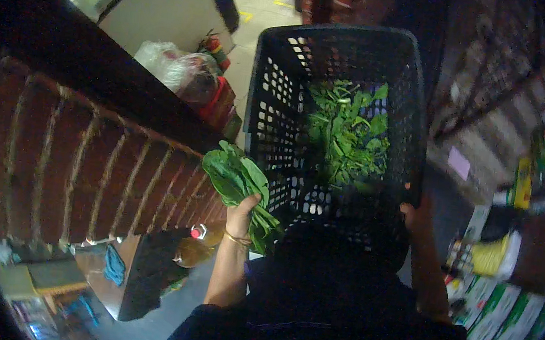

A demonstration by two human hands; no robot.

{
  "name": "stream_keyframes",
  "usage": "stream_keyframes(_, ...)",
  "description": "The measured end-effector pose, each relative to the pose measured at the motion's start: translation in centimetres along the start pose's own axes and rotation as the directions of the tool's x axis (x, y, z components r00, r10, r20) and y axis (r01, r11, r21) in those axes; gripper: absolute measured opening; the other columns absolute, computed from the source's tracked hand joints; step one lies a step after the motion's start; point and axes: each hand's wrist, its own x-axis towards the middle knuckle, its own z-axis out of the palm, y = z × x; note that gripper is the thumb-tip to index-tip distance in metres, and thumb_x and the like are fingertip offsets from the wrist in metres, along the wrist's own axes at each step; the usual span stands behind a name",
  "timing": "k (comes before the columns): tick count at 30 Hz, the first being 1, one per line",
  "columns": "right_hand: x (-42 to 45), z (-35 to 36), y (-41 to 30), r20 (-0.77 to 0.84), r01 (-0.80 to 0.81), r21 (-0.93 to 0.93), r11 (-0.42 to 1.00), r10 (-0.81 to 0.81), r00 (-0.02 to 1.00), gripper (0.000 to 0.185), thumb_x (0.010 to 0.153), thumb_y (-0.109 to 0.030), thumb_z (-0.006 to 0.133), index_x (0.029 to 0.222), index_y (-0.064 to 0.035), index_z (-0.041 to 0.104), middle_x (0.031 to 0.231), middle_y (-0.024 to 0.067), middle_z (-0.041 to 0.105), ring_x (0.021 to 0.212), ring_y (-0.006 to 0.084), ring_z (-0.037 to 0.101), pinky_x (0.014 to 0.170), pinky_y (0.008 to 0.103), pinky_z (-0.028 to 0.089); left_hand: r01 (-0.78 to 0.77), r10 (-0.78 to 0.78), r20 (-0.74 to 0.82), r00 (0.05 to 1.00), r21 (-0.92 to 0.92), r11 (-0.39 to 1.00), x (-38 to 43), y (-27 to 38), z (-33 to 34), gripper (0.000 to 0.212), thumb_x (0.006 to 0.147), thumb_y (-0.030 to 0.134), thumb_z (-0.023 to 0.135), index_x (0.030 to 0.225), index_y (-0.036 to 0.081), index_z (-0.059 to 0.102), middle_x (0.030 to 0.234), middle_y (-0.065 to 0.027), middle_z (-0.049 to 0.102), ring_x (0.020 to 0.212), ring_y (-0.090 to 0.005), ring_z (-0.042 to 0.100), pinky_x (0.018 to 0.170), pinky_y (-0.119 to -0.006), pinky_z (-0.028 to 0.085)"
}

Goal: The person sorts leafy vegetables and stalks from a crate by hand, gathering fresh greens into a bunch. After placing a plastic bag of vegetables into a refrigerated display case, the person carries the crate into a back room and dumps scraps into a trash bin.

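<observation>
A bunch of leafy greens (236, 176) is gripped in my left hand (243, 212), its leaves pointing up and away and its stems hanging below the thumb. That hand is beside the left wall of a deep black plastic basket (272, 96) with perforated sides. My right hand (411, 214) grips the basket at its near right side; the fingers are partly in shadow. Loose green leaves and stems (350, 133) lie on the basket's bottom. My dark clothing hides the near end of the basket.
On the left runs a brick wall (105, 168). Clear plastic bags (179, 70) lie beyond it near a red item (217, 101). Below the wall are a blue cloth (114, 265) and a red-capped bottle (197, 231). Stacked green-and-white boxes (509, 315) and packaged goods stand at the right.
</observation>
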Motion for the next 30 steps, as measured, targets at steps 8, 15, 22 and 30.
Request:
stream_keyframes(8,-0.2,0.6,-0.1,-0.065,0.014,0.105,0.994,-0.008,0.998,0.041,0.075,-0.01,0.064,0.115,-0.0021,0.057,0.097,0.0044,0.061,0.084,0.0167,0.056,0.074,0.0296,0.045,0.242,-0.238,0.045,0.97,-0.182,0.953,-0.6,1.3,0.5,0.042,0.078,0.0,0.06,0.119,0.004,0.051,0.105,-0.0077,0.06,0.088,-0.0225,0.061,0.076,-0.034,0.054)
stream_keyframes(15,-0.7,1.1,-1.4,-0.057,-0.068,0.251,0.965,0.085,0.995,0.041,0.074,0.0,0.058,0.115,0.0006,0.056,0.101,0.0076,0.062,0.093,0.0183,0.056,0.084,0.0308,0.043,0.392,-0.4,-0.157,0.903,-0.082,0.916,-1.5,3.0,2.4,0.026,0.078,0.014,0.068,0.1,0.002,0.062,0.09,-0.0074,0.064,0.075,-0.0198,0.063,0.067,-0.033,0.054)
stream_keyframes(22,0.5,0.4,1.4,-0.009,-0.107,0.087,0.99,0.108,0.994,0.042,0.072,-0.008,0.059,0.113,0.002,0.056,0.107,0.017,0.062,0.097,0.0306,0.058,0.086,0.0404,0.046,0.246,-0.238,-0.098,0.966,0.084,0.966,0.5,-0.7,-1.8,0.022,0.083,0.026,0.061,0.093,0.006,0.061,0.077,-0.0075,0.063,0.066,-0.0204,0.061,0.062,-0.035,0.052)
stream_keyframes(30,-2.9,2.1,-0.9,-0.029,0.011,0.371,0.929,0.0,1.0,0.033,0.074,0.003,0.055,0.107,0.0046,0.058,0.095,0.006,0.064,0.083,0.0153,0.059,0.078,0.0287,0.048,0.148,-0.149,-0.015,0.989,-0.031,0.988,-1.2,1.7,-1.7,0.021,0.079,0.021,0.068,0.091,0.006,0.062,0.076,-0.0055,0.063,0.059,-0.0171,0.06,0.056,-0.032,0.052)
